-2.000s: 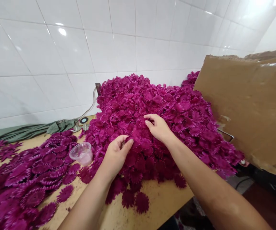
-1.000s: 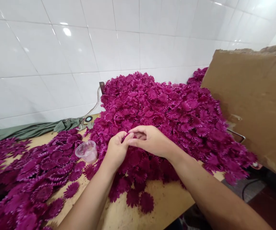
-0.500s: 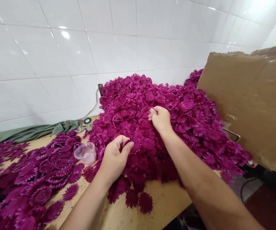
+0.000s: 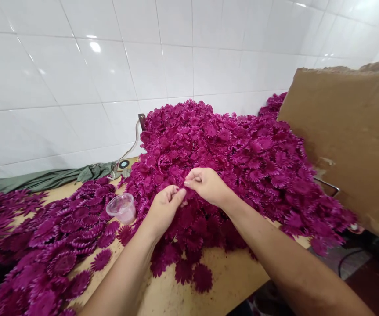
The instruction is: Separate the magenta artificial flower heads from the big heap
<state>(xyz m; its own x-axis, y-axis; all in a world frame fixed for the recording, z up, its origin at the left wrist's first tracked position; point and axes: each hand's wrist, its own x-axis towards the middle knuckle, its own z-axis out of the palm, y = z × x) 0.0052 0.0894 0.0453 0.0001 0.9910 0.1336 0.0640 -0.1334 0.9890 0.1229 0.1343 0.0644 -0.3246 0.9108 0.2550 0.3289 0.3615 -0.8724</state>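
Note:
A big heap of magenta fabric flower heads (image 4: 229, 149) rises against the tiled wall on a wooden table (image 4: 229, 274). My left hand (image 4: 164, 210) sits at the heap's front slope, its fingers curled round a small bunch of flower pieces. My right hand (image 4: 208, 185) is right beside it, fingertips pinched on a flower piece where the two hands meet. A flatter spread of the same flower heads (image 4: 54, 245) covers the table to the left.
A small clear plastic cup (image 4: 122, 209) stands between the two flower piles. A green cloth (image 4: 44, 179) lies along the wall at the left, next to a cable. A brown cardboard sheet (image 4: 350, 145) stands at the right. Loose flower heads (image 4: 192, 273) lie near the table's front edge.
My right hand has come back down from higher on the heap to meet my left hand, pinching a flower piece. The left hand has stayed at the heap's front.

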